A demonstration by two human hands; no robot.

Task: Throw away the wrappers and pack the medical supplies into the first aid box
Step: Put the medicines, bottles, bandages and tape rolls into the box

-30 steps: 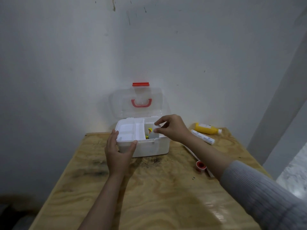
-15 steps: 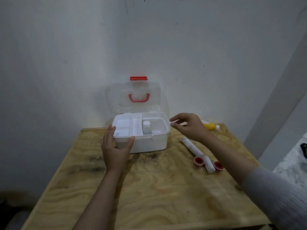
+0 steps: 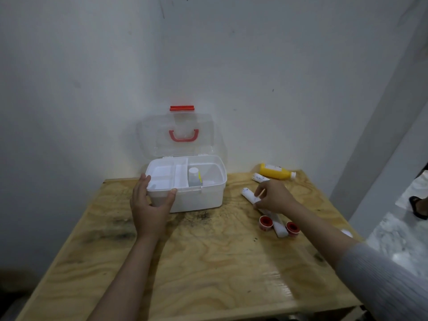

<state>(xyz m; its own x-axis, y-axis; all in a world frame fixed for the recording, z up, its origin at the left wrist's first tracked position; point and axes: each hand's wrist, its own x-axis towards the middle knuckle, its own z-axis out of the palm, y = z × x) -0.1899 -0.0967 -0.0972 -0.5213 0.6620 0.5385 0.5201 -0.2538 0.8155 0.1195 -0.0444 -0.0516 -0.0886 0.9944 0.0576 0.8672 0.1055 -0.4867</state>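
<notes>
My left hand (image 3: 151, 206) grips the smooth white plastic first aid box (image 3: 199, 198) at its corner. Right of the box, my right hand (image 3: 274, 198) curls its fingers onto a long white bandage roll (image 3: 250, 196).

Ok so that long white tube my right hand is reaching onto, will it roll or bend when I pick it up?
The long white tube looks round and lies flat on the table, so a nudge would probably roll it. It looks straight, so probably fairly stiff. The right hand covers its middle, which should lift it level.

We log: first aid box (image 3: 199, 198) white, red latch/handle | bottle (image 3: 275, 171) yellow | tape rolls (image 3: 265, 222) red | table (image 3: 208, 262) tan woodgrain
</notes>
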